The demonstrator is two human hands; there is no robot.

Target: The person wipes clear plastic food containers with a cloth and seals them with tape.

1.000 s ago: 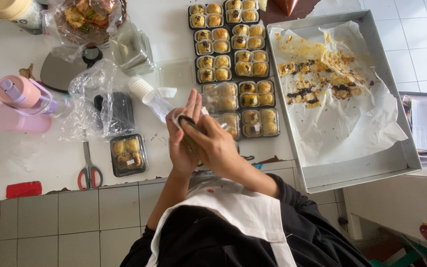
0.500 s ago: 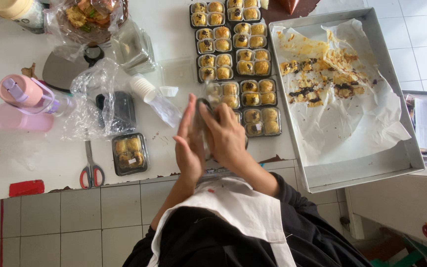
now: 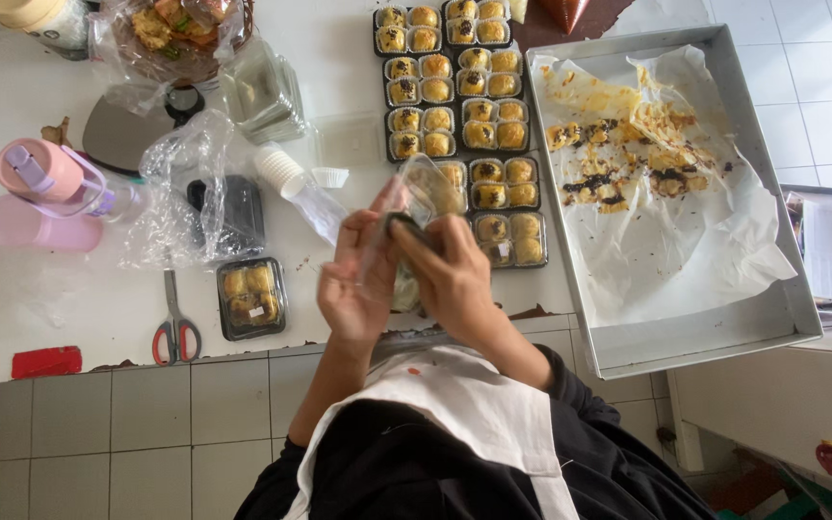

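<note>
We're looking straight down at a white counter [image 3: 69,299], and both hands are up over its front edge; the left hand [image 3: 358,279] and the right hand [image 3: 450,274] are closed around a clear plastic pastry box [image 3: 426,197], fingers curled on its sides, the lid standing tilted above them; what's inside the box we can't make out. Just beyond the hands sit rows of filled pastry trays [image 3: 455,87], black with golden round pastries, touching one another in two columns; to their right lies a big metal baking tray [image 3: 772,318] lined with crumpled, crumb-stained paper [image 3: 666,241]. Left of the hands we've got one closed box of pastries [image 3: 252,297] on its own, red-handled scissors [image 3: 175,323] just beside it; further back a crinkled plastic bag [image 3: 185,183], a sleeve of small white cups [image 3: 286,173] and a pink bottle [image 3: 40,178] lying on its side.
</note>
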